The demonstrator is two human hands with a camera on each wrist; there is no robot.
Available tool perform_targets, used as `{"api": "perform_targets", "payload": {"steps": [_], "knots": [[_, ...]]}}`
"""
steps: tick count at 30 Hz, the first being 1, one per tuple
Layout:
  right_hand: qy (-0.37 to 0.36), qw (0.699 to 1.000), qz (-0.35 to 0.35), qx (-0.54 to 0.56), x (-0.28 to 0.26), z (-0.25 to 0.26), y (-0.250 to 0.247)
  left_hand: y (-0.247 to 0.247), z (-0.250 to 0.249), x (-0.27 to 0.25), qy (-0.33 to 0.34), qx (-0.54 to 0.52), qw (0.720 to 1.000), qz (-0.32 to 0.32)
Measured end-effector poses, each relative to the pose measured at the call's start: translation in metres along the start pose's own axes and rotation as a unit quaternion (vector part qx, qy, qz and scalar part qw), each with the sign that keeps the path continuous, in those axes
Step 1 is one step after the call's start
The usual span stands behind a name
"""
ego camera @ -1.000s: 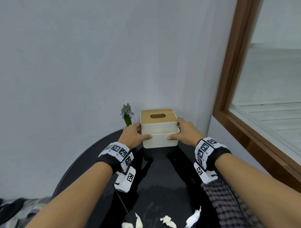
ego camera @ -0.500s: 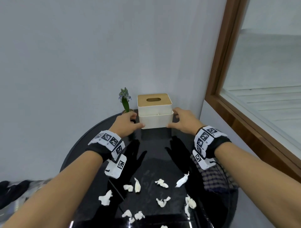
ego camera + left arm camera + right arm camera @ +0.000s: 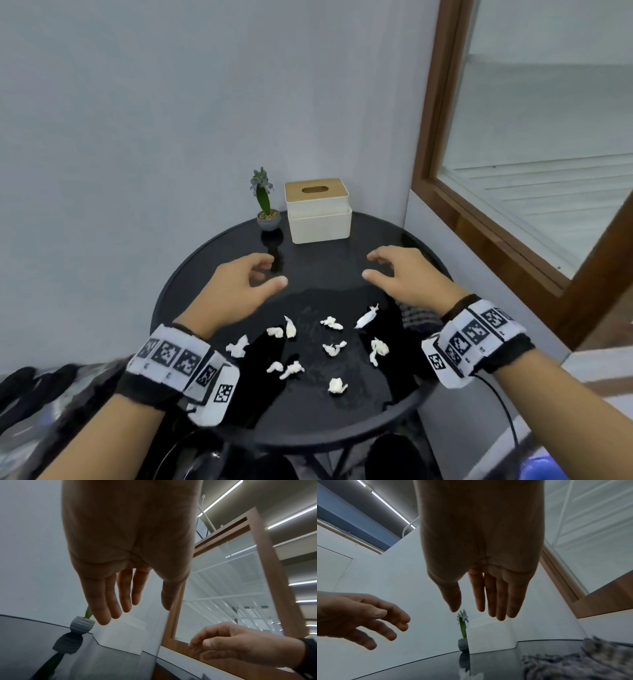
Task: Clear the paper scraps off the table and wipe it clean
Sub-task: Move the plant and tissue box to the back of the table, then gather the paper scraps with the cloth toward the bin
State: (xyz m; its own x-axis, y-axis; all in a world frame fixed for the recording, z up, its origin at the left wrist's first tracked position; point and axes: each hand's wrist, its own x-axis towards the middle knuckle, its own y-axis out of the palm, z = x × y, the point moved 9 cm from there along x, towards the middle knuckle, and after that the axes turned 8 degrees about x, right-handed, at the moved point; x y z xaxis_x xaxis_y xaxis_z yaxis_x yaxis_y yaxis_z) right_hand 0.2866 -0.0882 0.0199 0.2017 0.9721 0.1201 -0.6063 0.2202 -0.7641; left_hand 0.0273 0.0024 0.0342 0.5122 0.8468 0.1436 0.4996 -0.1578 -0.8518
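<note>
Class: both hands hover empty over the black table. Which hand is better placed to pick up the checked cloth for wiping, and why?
Probably the right hand: the checked cloth lies just under its wrist at the table's right edge. The left hand would have to cross over the paper scraps.

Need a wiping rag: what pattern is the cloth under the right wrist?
The cloth is dark checked; head view shows it best.

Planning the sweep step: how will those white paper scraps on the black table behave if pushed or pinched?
The paper scraps look crumpled and thin, so probably very light and floppy; a pinch should crush rather than break them. On the glossy table they would likely slide easily and scatter if swept fast. Being irregular wads, they seem unlikely to roll far.
</note>
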Motion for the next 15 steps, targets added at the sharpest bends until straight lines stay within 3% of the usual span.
{"api": "perform_targets", "payload": {"steps": [7, 11, 15], "knots": [[-0.015, 1.0, -0.009, -0.011, -0.079, -0.004, 0.014, 0.036, -0.012, -0.108, 0.013, -0.063, 0.998, -0.016], [-0.027, 0.999, -0.032, -0.015, -0.086, -0.003, 0.012, 0.044, -0.014, -0.134, 0.033, -0.053, 0.996, -0.067], [-0.032, 0.998, -0.05, -0.022, -0.091, -0.009, 0.012, 0.062, -0.006, -0.152, 0.012, -0.032, 0.996, -0.078]]}}
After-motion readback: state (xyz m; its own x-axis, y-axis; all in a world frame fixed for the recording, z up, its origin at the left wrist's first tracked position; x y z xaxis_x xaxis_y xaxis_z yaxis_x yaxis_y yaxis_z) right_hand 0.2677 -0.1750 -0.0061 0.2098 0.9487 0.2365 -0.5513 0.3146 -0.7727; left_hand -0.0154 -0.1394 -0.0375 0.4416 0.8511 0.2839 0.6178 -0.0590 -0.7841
